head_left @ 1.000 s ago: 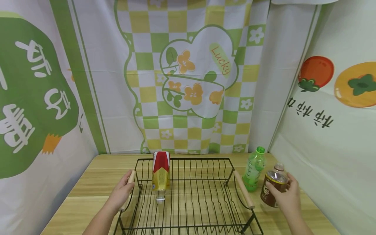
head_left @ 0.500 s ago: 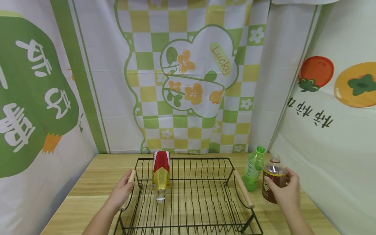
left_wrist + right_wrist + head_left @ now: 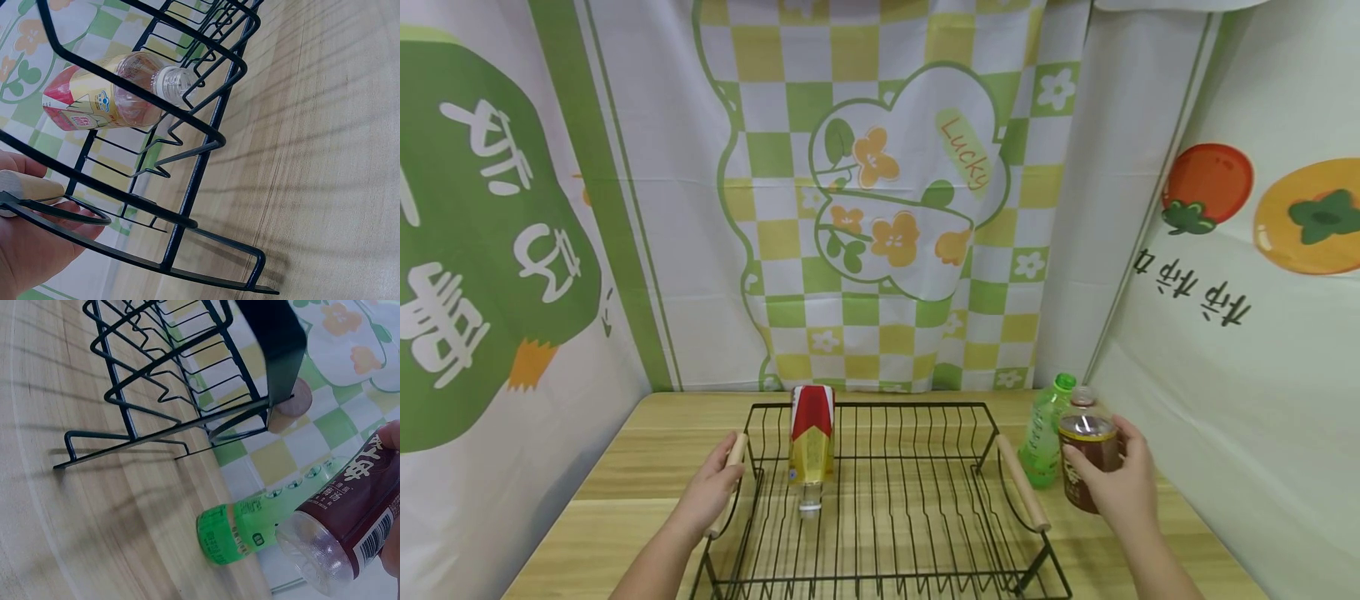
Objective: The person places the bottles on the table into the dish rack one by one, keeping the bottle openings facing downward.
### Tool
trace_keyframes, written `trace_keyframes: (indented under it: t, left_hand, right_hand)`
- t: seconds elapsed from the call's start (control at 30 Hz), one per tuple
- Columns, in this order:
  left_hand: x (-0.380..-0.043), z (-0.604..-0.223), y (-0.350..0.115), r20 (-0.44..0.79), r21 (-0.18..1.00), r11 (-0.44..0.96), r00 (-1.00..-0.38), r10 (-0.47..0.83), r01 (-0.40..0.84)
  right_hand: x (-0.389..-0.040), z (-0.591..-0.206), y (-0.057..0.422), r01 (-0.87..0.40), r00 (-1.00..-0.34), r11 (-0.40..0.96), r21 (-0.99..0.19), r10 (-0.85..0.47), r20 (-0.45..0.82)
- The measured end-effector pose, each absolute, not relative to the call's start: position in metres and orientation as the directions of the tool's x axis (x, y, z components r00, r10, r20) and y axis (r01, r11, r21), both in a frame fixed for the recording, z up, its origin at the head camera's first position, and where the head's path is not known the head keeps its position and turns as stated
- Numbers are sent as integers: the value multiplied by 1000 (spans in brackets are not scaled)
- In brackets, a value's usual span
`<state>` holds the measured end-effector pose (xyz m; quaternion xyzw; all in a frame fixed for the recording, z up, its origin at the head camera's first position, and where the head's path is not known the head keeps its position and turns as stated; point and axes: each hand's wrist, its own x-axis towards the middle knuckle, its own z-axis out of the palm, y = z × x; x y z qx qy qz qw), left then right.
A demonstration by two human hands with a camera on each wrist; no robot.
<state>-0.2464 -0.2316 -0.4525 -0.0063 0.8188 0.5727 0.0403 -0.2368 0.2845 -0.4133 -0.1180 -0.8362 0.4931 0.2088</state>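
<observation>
One brown bottle (image 3: 1088, 454) at the lower right of the head frame, in the right hand (image 3: 1126, 483). Fingers and thumb curl about its dark label, spread only as wide as its body. Bottle close to upright in the head view; right wrist view shows its underside, so it looks to be off the table (image 3: 625, 475).

Green bottle (image 3: 1043, 440) stands just left of it in the head frame; whether the two touch, cannot tell.

Left hand (image 3: 706, 493), lower left of centre: fingers curled round the left handle (image 3: 737, 451) of the black wire rack (image 3: 910, 406), at bottom centre. Right handle (image 3: 1022, 485) unheld. Red-and-yellow bottle (image 3: 812, 442) lies in the left part of the rack, cap end toward the bottom of the frame.

Step in hand, as I judge it: carrying the brown bottle while the left hand steadies the rack. Rack has one bottle in it; brown and green are outside. If the rack is where the brown bottle goes, the next move calls for a lift over the right handle, a leftward swing and a tilt onto the wires. Possible snag: knocking the green bottle on the way.
</observation>
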Motion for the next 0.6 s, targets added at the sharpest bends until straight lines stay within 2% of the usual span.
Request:
trace_keyframes:
  t: [0.27, 0.6]
  left_hand:
    - [-246, -453, -231, -76, 934, 352, -997, 29, -61]
    - [-247, -453, -232, -72, 937, 346, -997, 31, -57]
  right_hand:
    - [-236, -404, 275, -28, -909, 531, -847, 340, 243]
    - [-235, -396, 261, -109, -911, 581, -806, 266, 315]
